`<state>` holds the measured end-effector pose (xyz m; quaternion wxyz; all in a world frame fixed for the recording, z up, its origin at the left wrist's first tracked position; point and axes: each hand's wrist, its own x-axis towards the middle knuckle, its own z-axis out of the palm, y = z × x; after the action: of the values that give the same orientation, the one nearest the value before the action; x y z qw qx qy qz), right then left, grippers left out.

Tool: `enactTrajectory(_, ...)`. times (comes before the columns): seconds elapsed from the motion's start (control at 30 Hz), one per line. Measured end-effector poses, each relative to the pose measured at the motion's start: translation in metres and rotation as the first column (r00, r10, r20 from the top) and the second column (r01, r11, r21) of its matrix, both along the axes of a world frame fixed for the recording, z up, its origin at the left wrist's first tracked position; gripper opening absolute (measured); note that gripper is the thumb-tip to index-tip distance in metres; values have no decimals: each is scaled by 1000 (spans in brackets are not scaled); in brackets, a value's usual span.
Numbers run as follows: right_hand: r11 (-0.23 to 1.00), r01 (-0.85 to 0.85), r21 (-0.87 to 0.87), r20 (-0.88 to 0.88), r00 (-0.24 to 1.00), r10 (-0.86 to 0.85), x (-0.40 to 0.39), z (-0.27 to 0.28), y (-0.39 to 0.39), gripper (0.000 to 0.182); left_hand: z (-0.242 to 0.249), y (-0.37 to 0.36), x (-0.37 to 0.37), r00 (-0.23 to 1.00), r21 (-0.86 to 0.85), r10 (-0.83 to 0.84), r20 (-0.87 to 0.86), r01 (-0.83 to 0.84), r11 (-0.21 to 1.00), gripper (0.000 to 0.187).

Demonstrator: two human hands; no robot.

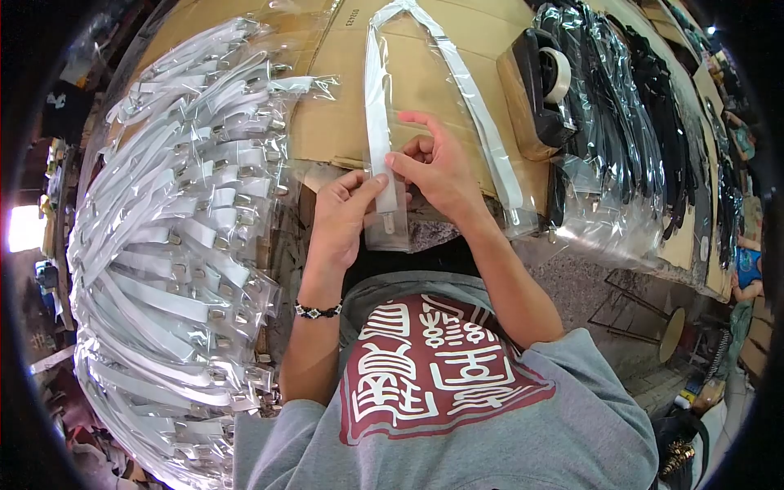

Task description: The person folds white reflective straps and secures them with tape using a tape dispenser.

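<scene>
A white strap in a clear plastic sleeve (378,122) lies folded in a long loop over the cardboard, its near end hanging past the edge. My left hand (341,214) is closed on that near end, thumb on top of the strap. Just to the right, my right hand (441,173) pinches the same strap with its thumb, index finger stretched out and other fingers curled. A metal clip (389,220) shows through the plastic below my fingers. The strap's other leg (490,147) slants down to the right, apart from my hands.
To the left a large heap of sleeved white straps (155,245) with metal clips is piled up. A black tape dispenser (543,90) stands at right on a cardboard block. Beyond it hang black straps in plastic (621,122). A stool (671,335) is at lower right.
</scene>
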<state>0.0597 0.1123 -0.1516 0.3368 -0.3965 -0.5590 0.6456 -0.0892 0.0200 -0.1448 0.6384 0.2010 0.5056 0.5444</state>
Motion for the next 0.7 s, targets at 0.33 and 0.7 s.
enactTrajectory(0.33, 990, 123, 74, 60, 990, -127, 22, 22, -25, 33, 8, 3, -3, 998, 24, -24, -51, 25, 999, 19)
enactTrajectory(0.7, 949, -247, -197, -106, 968, 229, 58, 24, -89, 26, 17, 11, 7, 1000, 57, -14, -27, 15, 998, 24)
